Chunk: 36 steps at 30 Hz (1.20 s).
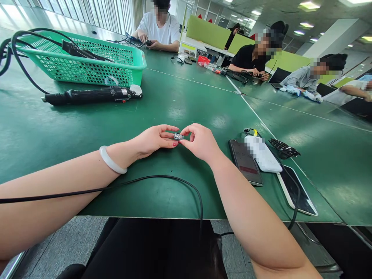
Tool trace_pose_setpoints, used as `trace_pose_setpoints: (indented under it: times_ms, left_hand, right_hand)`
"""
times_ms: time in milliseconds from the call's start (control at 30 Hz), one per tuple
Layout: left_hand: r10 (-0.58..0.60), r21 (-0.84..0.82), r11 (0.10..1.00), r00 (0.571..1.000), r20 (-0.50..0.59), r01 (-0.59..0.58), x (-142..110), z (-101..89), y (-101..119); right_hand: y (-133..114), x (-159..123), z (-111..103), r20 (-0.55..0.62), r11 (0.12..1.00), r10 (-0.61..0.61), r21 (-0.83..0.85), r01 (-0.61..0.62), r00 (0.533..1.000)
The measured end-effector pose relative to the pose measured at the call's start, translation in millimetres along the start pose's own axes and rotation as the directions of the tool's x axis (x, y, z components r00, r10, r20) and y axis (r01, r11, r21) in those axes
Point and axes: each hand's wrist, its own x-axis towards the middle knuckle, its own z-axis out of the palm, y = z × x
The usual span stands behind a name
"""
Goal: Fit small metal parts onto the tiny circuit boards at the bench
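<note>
Between my two hands is a small silvery piece with dark specks (178,136), too small to name for certain. My left hand (155,140), with a white bangle above the wrist, pinches it from the left between thumb and fingers. From the right, my right hand (199,141) grips its other side with thumb and forefinger. Both hands are just above or resting on the green tabletop (162,164); I cannot tell which. A black cable (171,177) arcs across in front of my hands and over my left forearm.
A black electric screwdriver (90,95) lies before a green plastic basket (87,71) holding cables. On the right are a dark phone (245,162), a white power bank (269,159), a white-edged phone (298,190) and black crumpled wrapping (284,148). Several people sit around the table.
</note>
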Motion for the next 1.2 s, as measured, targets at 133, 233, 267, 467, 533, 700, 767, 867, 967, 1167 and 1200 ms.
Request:
trace_pose_setpoints:
  times_ms: [133, 233, 267, 467, 533, 700, 767, 867, 967, 1167, 1200]
  left_hand:
    - [-0.003, 0.019, 1.0, 1.0, 0.011, 0.003, 1, -1.2, -1]
    - [0.003, 0.035, 0.999, 1.0, 0.028, -0.004, 1, -1.8, -2]
    - [0.01, 0.037, 0.999, 0.999, 0.032, -0.011, 1, -1.8, -2]
    - [0.015, -0.056, 0.998, 0.998, 0.057, -0.012, 0, 1.5, 0]
    - [0.0, -0.124, 0.992, 0.999, 0.051, 0.007, -1, 4.2, 0]
    - [-0.044, -0.146, 0.989, 0.996, -0.082, 0.032, -4, 12.8, 1]
    - [-0.069, -0.12, 0.991, 0.99, -0.124, 0.054, -5, 16.0, 2]
    - [-0.097, -0.103, 0.991, 0.986, -0.137, 0.083, -6, 18.8, 3]
    - [-0.094, -0.056, 0.995, 0.982, -0.165, 0.086, -6, 16.2, 8]
    - [0.044, 0.356, 0.931, 0.947, -0.319, 0.077, -20, -14.9, 45]
    - [0.066, 0.41, 0.908, 0.932, -0.355, 0.092, -26, -23.3, 52]
  right_hand:
    - [-2, 1, 5, -0.025, 1.0, 0.002, -0.028, -0.002, 1.0]
    - [-8, 0, 6, -0.055, 1.0, -0.008, -0.031, 0.006, 0.998]
    - [-10, -1, 6, -0.068, 1.0, -0.011, -0.029, 0.009, 0.998]
    - [-19, -2, 10, -0.11, 0.999, 0.012, 0.038, -0.008, 0.994]
    - [-21, -2, 13, -0.096, 0.998, 0.027, 0.051, -0.023, 0.995]
    - [-26, -2, 20, -0.069, 0.998, 0.057, 0.013, -0.056, 0.996]
    - [-28, -3, 22, -0.075, 0.999, 0.048, -0.011, -0.049, 0.996]
    - [-29, -3, 23, -0.089, 0.999, 0.028, -0.014, -0.03, 0.996]
    - [-26, -2, 20, -0.075, 0.998, 0.011, 0.058, -0.006, 0.997]
    - [-11, 2, 12, -0.092, 0.984, 0.01, 0.18, 0.007, 0.996]
    - [-8, 2, 12, -0.092, 0.981, 0.029, 0.195, -0.01, 0.995]
